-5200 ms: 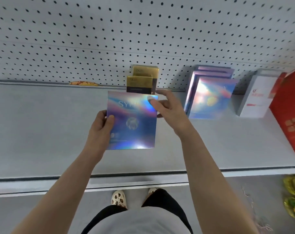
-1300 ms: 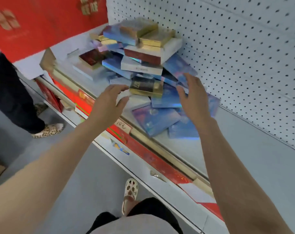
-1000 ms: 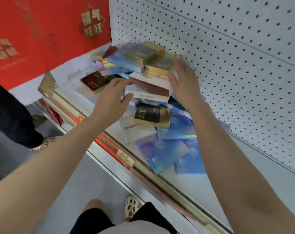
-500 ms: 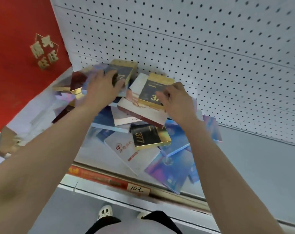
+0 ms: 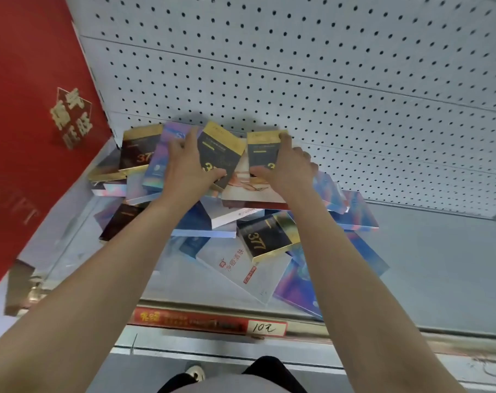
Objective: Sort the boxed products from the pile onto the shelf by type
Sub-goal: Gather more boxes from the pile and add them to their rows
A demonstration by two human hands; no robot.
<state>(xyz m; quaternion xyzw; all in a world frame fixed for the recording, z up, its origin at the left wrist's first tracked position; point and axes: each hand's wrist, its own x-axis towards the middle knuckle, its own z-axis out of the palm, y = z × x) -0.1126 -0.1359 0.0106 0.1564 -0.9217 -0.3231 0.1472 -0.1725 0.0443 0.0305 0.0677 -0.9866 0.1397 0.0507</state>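
Far left of both grips there's a red panel [image 5: 28, 114], then a dark 377 box with gold edge [image 5: 137, 154] lying just left of the left hand [image 5: 185, 168]. That hand is clamped on a tilted black-and-gold box [image 5: 220, 150], thumb under it, fingers over the far edge. Right beside it the right hand [image 5: 283, 171] pinches a matching black-and-gold 377 box [image 5: 262, 150]. Both sit atop the pile [image 5: 229, 222] on the shelf [image 5: 439, 265], another 377 box [image 5: 266, 239] lower down below the right grip

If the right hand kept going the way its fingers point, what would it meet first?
Probably the pegboard wall behind the pile; the right hand, gripping a black-and-gold box, points toward it. Depth is unclear.
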